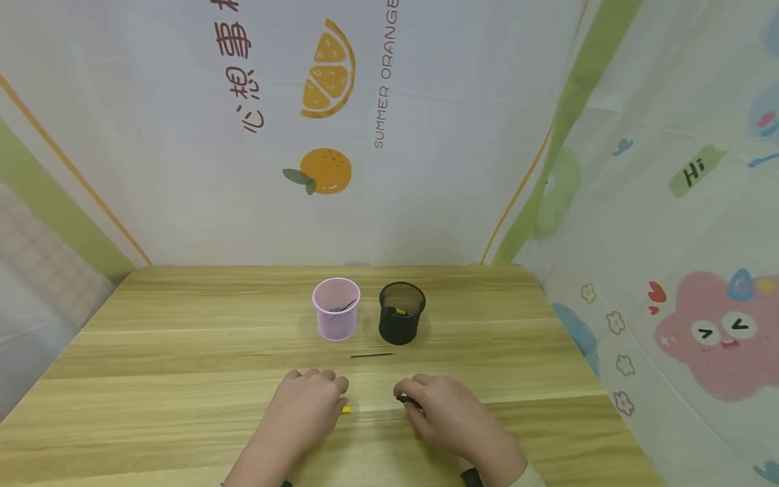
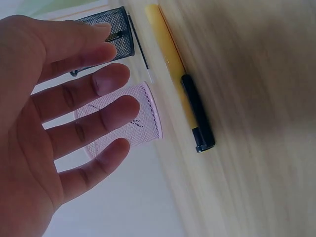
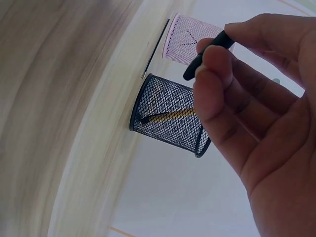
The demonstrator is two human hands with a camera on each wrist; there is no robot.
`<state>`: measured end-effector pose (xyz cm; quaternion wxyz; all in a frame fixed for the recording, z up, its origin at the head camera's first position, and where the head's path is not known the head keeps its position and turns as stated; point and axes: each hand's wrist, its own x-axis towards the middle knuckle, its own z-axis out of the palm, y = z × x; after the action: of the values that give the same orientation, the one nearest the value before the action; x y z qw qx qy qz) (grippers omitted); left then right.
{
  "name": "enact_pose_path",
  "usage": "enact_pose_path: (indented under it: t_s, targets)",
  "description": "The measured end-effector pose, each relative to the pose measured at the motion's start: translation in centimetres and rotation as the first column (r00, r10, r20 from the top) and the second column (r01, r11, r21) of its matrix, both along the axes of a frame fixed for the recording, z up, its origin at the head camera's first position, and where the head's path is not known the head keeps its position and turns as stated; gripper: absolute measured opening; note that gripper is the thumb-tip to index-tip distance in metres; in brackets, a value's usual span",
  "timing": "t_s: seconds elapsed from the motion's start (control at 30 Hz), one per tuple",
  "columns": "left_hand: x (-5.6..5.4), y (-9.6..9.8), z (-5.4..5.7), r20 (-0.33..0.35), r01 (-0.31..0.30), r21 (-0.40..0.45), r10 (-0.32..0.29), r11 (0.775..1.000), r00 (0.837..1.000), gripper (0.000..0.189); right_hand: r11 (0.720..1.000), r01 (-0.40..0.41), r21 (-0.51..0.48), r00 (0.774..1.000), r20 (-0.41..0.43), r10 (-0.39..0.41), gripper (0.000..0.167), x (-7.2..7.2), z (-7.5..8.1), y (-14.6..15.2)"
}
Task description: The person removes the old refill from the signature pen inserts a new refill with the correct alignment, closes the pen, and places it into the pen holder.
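Note:
My left hand (image 1: 309, 406) is over the table beside a yellow pen with a black clip (image 2: 175, 69), its fingers relaxed and apart, holding nothing. Only the pen's yellow end shows past that hand in the head view. Between thumb and fingertips, my right hand (image 1: 447, 412) pinches a short black piece that looks like a pen cap (image 3: 210, 55), held above the table. Ahead of the hands lies a thin dark pen refill (image 1: 373, 355). A pink mesh pen holder (image 1: 337, 328) with a thin dark stick inside and a black mesh pen holder (image 1: 398, 331) with a yellow-and-black pen inside stand behind it.
The wooden table (image 1: 201, 338) ends at a white printed cloth (image 1: 438, 169) hanging behind it. Another printed cloth (image 1: 639, 257) runs along the right side. Both pen holders stand upright near the table's back, a small gap between them.

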<state>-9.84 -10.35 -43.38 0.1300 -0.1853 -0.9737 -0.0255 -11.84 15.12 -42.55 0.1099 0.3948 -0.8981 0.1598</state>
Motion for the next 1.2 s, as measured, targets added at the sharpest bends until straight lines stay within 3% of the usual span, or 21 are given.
enact_pose_path:
  t_s: [0.4, 0.67, 0.83, 1.0, 1.2]
  targets:
    - [1.2, -0.2, -0.5, 0.009, -0.046, 0.056, 0.045, 0.997, 0.999, 0.022, 0.999, 0.009, 0.040, 0.999, 0.035, -0.010, 0.020, -0.1, -0.4, 0.0]
    - [1.5, -0.5, -0.7, -0.020, -0.061, 0.038, 0.062, 0.997, 0.998, 0.023, 0.994, 0.036, 0.100, 0.988, 0.147, -0.051, 0.015, 0.0, -0.3, 0.0]
    - [1.3, -0.8, -0.2, -0.025, -0.058, 0.021, 0.059, 0.998, 0.998, 0.022, 0.992, 0.047, 0.121, 0.982, 0.178, -0.068, 0.014, 0.1, -0.2, -0.1]
    - [-0.3, -1.0, 1.9, -0.079, -0.031, 0.007, 0.032, 0.999, 0.996, 0.019, 0.992, 0.035, 0.122, 0.984, 0.169, -0.056, 0.013, 0.1, -0.3, -0.1]
    - [-4.5, -0.9, 5.5, -0.231, 0.008, 0.012, -0.005, 1.000, 0.973, 0.015, 0.991, 0.025, 0.133, 0.986, 0.161, -0.047, 0.013, 0.1, -0.3, -0.1]
